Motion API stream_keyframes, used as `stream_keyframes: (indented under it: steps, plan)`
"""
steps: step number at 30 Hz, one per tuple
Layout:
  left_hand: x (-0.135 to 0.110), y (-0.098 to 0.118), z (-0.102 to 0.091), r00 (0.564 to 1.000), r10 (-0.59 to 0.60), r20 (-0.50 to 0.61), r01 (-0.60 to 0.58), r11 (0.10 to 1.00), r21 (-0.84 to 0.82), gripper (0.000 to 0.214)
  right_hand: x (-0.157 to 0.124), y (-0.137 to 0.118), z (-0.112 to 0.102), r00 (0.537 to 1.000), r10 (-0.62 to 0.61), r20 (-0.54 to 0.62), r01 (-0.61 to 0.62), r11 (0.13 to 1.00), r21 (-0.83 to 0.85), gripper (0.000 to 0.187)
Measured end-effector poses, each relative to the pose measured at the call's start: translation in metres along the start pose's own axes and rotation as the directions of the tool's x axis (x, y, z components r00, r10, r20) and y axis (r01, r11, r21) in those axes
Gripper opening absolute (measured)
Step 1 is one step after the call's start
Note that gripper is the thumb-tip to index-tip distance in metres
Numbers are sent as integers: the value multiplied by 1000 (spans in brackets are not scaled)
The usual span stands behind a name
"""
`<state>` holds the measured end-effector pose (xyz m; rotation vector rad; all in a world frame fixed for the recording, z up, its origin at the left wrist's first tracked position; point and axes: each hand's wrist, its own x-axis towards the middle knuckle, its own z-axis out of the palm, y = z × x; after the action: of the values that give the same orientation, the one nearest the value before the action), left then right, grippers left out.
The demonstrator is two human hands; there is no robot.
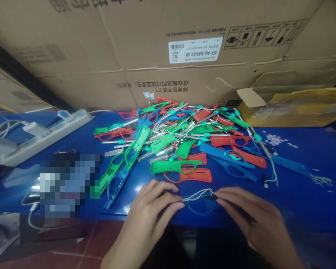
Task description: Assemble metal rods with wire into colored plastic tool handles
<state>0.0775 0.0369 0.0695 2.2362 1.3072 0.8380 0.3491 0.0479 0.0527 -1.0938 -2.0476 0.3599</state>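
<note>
Near the table's front edge my left hand [156, 203] is closed, thumb and fingers pinching one end of a pair of thin white wires [197, 194]. The fingertips partly cover what is at that end. My right hand [249, 207] pinches a small black part [212, 195] at the wires' other end. The wires bow up slightly between the hands. Just below them is a blue plastic lighter shell half [203, 206] with a trigger loop, partly hidden by my fingers. Beyond my hands lie a green shell half [175, 167] and a red shell half [196, 175].
A heap of red, green and blue lighter shells and metal tubes [130, 122] spreads across the blue table [291, 213]. Cardboard [145, 41] stands behind. At left are a power strip [42, 140] and a blurred-out item [70, 183]; small white pieces [274, 139] lie at right.
</note>
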Motion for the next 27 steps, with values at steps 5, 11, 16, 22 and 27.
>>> stream_keyframes:
  steps: [5, 11, 16, 22, 27]
  plan:
    - [1, 0, 3, 1000, -11, -7, 11, 1000, -11, 7, -2, 4, 2, 1000, -7, 20, 8, 999, -37, 14]
    - [4, 0, 10, 1000, 2, -31, 2, 991, 131, 14, -4, 4, 3, 999, -9, 51, 11, 999, -36, 14]
    - [11, -4, 14, 994, 49, -97, -36, 991, 125, 19, -7, 7, 3, 999, 0, 39, 3, 997, -76, 12]
    - [11, -10, 13, 993, 84, -84, -80, 996, 49, 30, -10, 12, 5, 999, -12, 43, 18, 991, -135, 14]
    - [11, -10, 11, 998, 11, -68, -10, 1000, 14, 16, -8, 11, 7, 999, -20, 37, 26, 989, -142, 13]
